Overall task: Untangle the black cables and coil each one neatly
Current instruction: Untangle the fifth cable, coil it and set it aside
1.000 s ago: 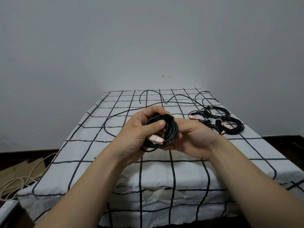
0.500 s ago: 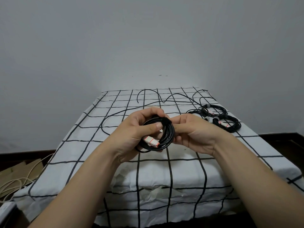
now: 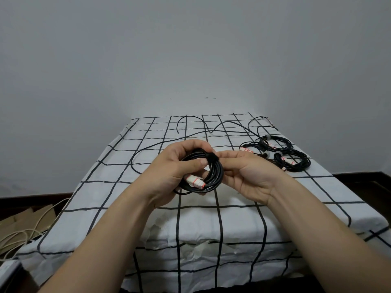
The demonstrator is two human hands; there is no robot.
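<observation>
Above the table, we are binding the coiled cable: left hand gripping it, right hand pinching its twelve-o'clock strap, which probably needs cinching next.

Nothing legible; the white tag on the coiled cable shows only red lines.

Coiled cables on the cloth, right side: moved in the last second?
No. The coiled cables sit over the same grid lines of the checked cloth, near its right edge.
</observation>
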